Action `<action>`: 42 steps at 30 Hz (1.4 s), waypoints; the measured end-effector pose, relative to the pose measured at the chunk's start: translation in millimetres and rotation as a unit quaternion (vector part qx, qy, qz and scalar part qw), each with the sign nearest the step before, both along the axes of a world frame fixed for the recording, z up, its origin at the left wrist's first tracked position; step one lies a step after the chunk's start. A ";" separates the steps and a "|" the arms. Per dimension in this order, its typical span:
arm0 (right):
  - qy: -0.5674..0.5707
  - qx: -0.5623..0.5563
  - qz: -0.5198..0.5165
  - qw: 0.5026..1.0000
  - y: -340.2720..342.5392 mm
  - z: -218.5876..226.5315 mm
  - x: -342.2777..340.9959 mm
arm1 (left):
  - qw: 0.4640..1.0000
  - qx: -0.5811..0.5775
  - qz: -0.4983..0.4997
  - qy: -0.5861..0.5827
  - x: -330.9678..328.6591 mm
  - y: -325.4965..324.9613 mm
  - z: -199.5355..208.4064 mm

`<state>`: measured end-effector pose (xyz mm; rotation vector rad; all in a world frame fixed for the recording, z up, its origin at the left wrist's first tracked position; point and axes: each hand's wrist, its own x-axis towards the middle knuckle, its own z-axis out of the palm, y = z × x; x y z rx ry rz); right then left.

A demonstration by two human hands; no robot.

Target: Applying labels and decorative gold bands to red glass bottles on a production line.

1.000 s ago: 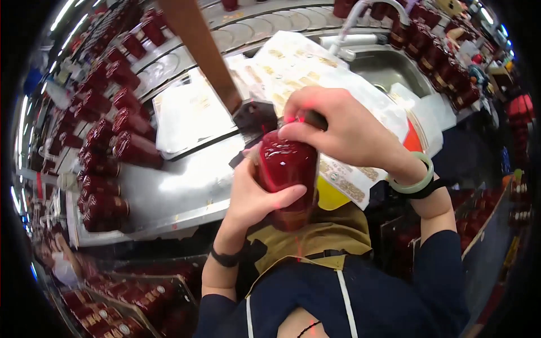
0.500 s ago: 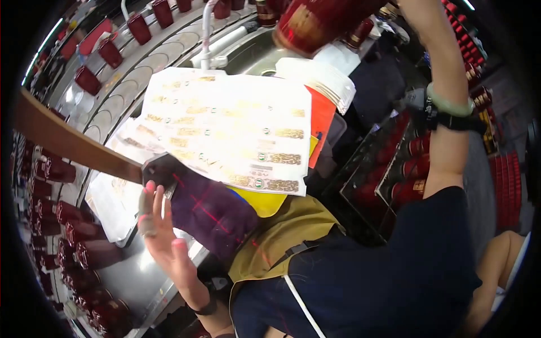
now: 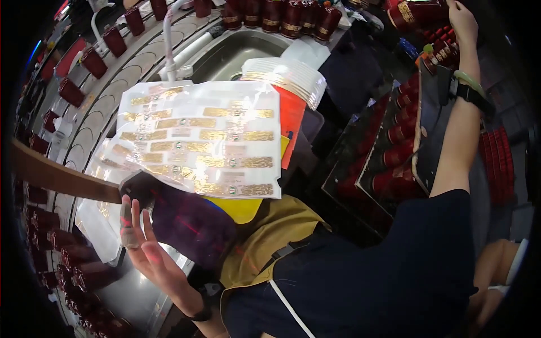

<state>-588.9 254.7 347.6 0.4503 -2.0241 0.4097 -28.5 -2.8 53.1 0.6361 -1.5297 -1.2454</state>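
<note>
My right hand (image 3: 464, 23), arm stretched out to the far right, grips one end of a glossy dark red ceramic bottle (image 3: 414, 14) with a gold band, lying sideways in the air. Below it stands a crate (image 3: 369, 174) holding several similar red bottles. My left hand (image 3: 151, 250) is raised and empty, fingers apart, a wrap round one finger. It is nearest to the black-ended wooden bar (image 3: 67, 177) and a dark purple cloth (image 3: 191, 228) crossed by red light lines. In front of me lies a white sheet (image 3: 194, 96) of gold decals.
A metal sink (image 3: 239, 55) with a white tap (image 3: 169, 45) is behind the sheet. Beside it sits a white stack (image 3: 290, 79) over a red sheet (image 3: 291, 121). Red bottles ride a curved conveyor (image 3: 107, 115); more crowd the left bench. Another person's arm (image 3: 490, 265) shows at right.
My right hand has carried the red bottle from above the sink out to the far right, over the crates. The view has shifted a little; my left hand stays raised and open.
</note>
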 end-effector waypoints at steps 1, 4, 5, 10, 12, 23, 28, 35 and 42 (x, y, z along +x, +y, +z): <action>0.004 -0.004 -0.014 1.000 14.0 -0.9 -8.5 | 1.000 -0.002 0.006 -0.004 -2.1 1.2 1.0; -0.005 -0.013 -0.104 0.995 50.8 -2.2 -42.2 | 1.000 0.003 -0.009 -0.005 -7.3 4.7 5.1; -0.051 -0.002 -0.160 0.986 65.1 1.0 -52.2 | 1.000 -0.006 -0.014 -0.014 -9.2 6.6 6.4; -0.139 0.006 -0.260 0.956 124.3 9.6 -80.6 | 1.000 -0.013 -0.026 -0.001 -16.2 14.8 10.1; -0.148 0.015 -0.262 0.954 139.9 6.3 -83.7 | 0.999 -0.014 -0.032 0.001 -16.7 17.1 10.1; -0.234 0.058 -0.325 0.915 191.7 -39.1 -160.1 | 1.000 0.006 -0.023 -0.004 -4.8 21.8 -0.3; -0.242 0.050 -0.335 0.909 201.2 -44.4 -180.2 | 1.000 0.011 -0.016 0.003 -5.6 26.1 -1.6; -0.242 0.088 -0.326 0.910 187.8 -33.4 -153.4 | 0.999 0.018 -0.026 0.008 -10.7 33.0 -0.4; -0.179 0.122 -0.304 0.928 135.4 7.2 -131.2 | 0.999 0.026 -0.015 0.026 -2.7 34.5 -6.3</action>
